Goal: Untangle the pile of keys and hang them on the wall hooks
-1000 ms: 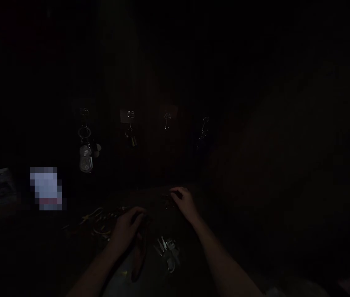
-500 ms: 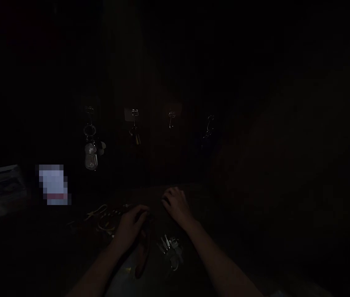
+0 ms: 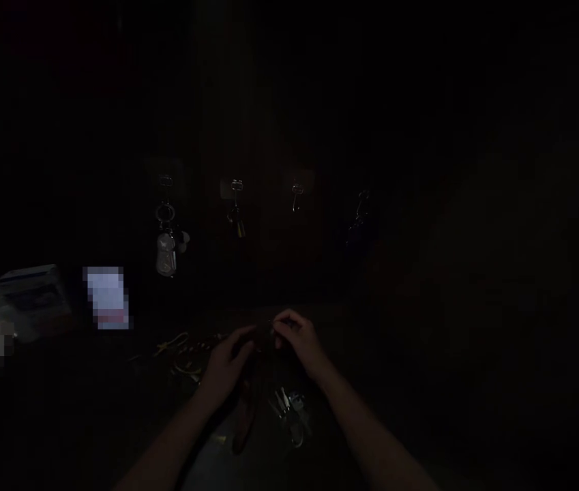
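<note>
Any print on the pale pack (image 3: pixel 36 300) is too dim to read. Next come tangled cords (image 3: pixel 189 349), then the bent left hand (image 3: pixel 224 361); I can't tell if it grips anything. Keys (image 3: pixel 285 401) lie between the two arms. The right hand (image 3: pixel 301 335) is curled, its grip too dark to tell.

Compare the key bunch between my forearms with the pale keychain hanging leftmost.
The key bunch lies spread out, while the pale keychain hangs vertically. The key bunch shows several slim metallic pieces; the pale keychain shows one bulky, rounded body. Both catch a little light in the dark scene.
</note>
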The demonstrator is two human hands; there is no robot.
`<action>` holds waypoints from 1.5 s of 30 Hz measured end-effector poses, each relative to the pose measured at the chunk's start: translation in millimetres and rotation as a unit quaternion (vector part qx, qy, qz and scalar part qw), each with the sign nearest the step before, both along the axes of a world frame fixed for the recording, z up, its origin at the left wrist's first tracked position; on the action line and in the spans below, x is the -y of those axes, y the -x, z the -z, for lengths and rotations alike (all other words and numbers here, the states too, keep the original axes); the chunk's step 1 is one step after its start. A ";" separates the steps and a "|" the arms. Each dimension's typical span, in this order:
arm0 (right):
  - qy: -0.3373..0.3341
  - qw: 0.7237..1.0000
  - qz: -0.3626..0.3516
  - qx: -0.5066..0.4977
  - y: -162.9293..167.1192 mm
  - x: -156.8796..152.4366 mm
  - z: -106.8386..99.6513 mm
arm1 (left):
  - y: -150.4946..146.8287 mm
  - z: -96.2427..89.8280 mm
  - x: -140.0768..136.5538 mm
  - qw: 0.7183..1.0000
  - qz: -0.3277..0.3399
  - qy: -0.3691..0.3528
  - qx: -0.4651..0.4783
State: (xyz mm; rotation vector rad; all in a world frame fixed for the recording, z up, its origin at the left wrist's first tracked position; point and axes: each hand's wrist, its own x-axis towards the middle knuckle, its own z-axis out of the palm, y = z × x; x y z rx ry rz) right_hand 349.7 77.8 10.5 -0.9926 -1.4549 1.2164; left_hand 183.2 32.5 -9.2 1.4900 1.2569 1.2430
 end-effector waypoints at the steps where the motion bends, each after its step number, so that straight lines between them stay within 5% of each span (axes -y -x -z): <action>1: 0.009 1.000 -0.008 -0.017 1.1 1.0 -0.8 | -1.4 -1.9 0.8 1.000 0.010 0.004 0.017; 8: 0.027 0.996 0.017 -0.085 6.2 -1.1 -2.2 | -10.8 -12.4 7.1 0.985 0.082 0.073 0.131; 15: 0.050 0.990 0.077 -0.105 1.4 -5.3 -3.2 | -14.0 -14.0 10.9 0.913 0.141 0.219 0.314; 25: 0.101 0.973 0.056 -0.199 -1.9 -8.5 0.8 | -13.5 -15.0 13.4 0.890 0.141 0.234 0.366; 34: 0.104 0.968 0.059 -0.222 -6.7 -8.5 0.5 | -5.2 -9.8 9.9 0.821 0.197 0.281 0.457; 45: 0.095 0.972 0.050 -0.208 -9.0 -8.8 -0.5 | -3.6 -15.1 10.4 0.845 0.181 0.283 0.415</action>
